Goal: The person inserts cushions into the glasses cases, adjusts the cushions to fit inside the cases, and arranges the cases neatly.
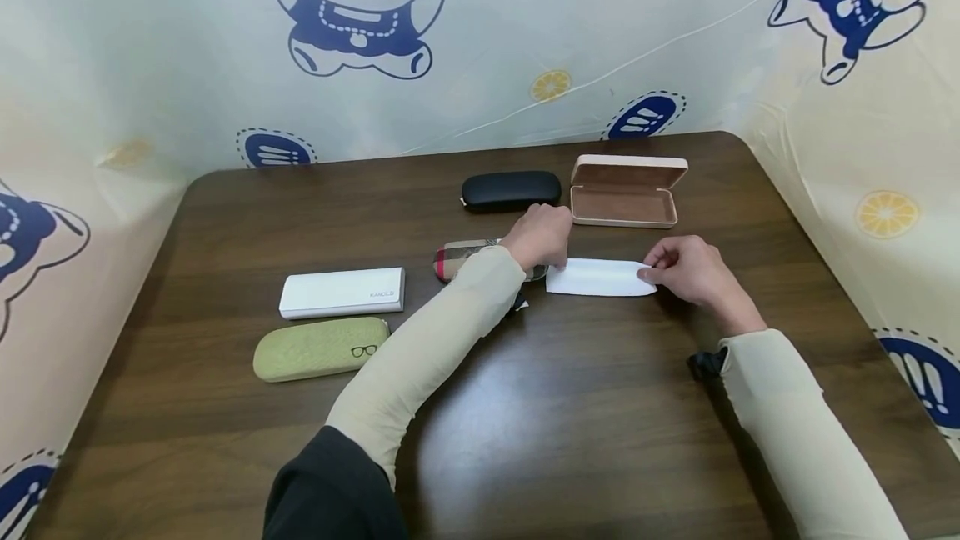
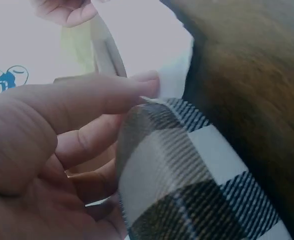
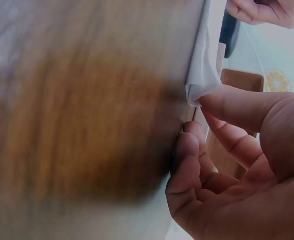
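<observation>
A folded white cloth (image 1: 602, 277) is stretched between my two hands, low over the table. My left hand (image 1: 542, 235) pinches its left end; in the left wrist view the thumb lies over the cloth (image 2: 147, 45). My right hand (image 1: 692, 272) pinches the other end between thumb and fingers, and the corner looks creased in the right wrist view (image 3: 204, 70). Beneath the left hand lies a plaid glasses case (image 1: 453, 257), partly hidden by the hand and sleeve. Just behind the cloth an open glasses case (image 1: 626, 205) with a brown lining stands with its lid raised.
A black glasses case (image 1: 512, 191) lies at the back, beside the open one. To the left are a white case (image 1: 342, 292) and a green case (image 1: 321, 349) with a glasses print. All rest on a dark wooden table (image 1: 570, 440) with a patterned curtain (image 1: 495, 32) behind.
</observation>
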Tool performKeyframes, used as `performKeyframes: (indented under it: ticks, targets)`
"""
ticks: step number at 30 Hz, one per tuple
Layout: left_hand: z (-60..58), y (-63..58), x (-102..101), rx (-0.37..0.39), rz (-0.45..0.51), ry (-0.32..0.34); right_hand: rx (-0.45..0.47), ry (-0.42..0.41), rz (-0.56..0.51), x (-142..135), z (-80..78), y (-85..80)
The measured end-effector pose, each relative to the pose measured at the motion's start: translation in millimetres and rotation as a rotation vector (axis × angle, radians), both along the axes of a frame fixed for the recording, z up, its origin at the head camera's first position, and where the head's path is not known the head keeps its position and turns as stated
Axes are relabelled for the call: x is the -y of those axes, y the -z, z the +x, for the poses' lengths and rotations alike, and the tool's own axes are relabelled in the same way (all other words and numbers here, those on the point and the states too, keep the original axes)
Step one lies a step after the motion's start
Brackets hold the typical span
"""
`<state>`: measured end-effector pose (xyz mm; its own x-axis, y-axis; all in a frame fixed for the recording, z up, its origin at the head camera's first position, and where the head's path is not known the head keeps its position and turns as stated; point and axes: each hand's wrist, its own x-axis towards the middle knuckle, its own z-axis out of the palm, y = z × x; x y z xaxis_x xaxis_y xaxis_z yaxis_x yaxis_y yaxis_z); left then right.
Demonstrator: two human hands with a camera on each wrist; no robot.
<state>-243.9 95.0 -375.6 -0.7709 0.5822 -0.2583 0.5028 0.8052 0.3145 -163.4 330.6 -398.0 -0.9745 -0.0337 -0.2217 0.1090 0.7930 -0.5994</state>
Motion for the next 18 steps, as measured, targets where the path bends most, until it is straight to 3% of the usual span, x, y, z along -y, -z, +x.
performKeyframes:
  ticks: [7,13,18]
  targets:
    - [-3.5,-7.0,6,0.128,0.179,-0.044,-0.002,0.064,-0.093,-5,4.6,-3.4]
    - [-7.8,-6.1,7,0.118,0.322,-0.075,-0.056,0.121,-0.163,-7,7.2,-0.9]
    - [-11.2,-1.5,6,0.172,0.392,-0.147,-0.055,0.191,-0.263,-7,6.8,0.4]
